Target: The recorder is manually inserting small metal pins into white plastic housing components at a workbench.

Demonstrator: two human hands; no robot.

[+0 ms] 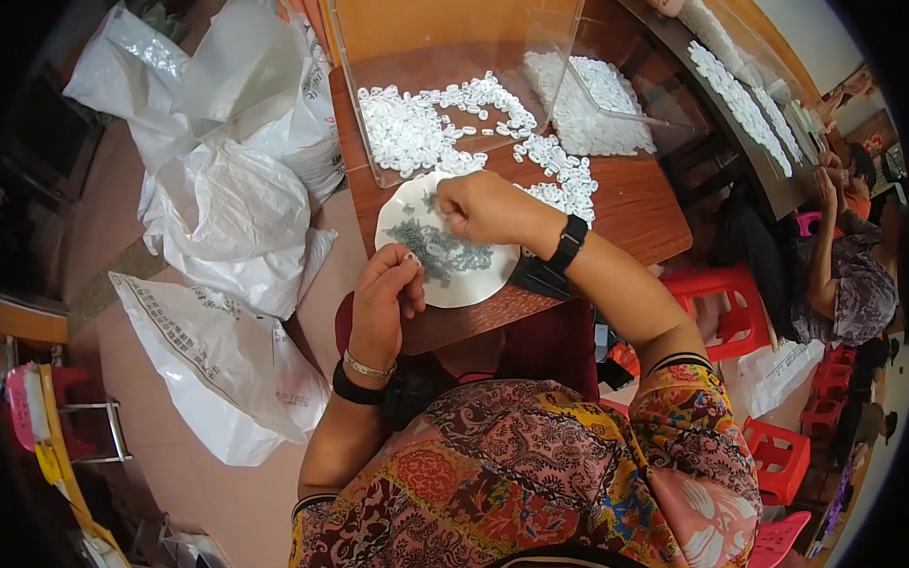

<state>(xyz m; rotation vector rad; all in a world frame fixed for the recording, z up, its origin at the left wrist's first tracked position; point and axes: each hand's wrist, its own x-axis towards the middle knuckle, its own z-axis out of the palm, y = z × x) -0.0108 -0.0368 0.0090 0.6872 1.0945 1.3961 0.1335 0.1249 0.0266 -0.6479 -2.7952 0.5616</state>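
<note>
My left hand (387, 288) is at the near left rim of a white scalloped plate (462, 292), thumb and forefinger pinched on a small white plastic piece (412, 257). Over the far part of the plate hangs my right hand (492, 211), its fingers curled closed; whatever they hold is hidden. A heap of small grey translucent pieces (435, 247) covers the middle of the plate. Beyond it, many small white oval plastic parts (404, 131) with holes lie spread on the brown wooden table (632, 218).
A clear plastic panel (457, 59) stands on the table. Behind it to the right lies a dense block of white parts (593, 104). White sacks (232, 217) stand on the floor at left. A red stool (721, 310) and another person (844, 270) are at right.
</note>
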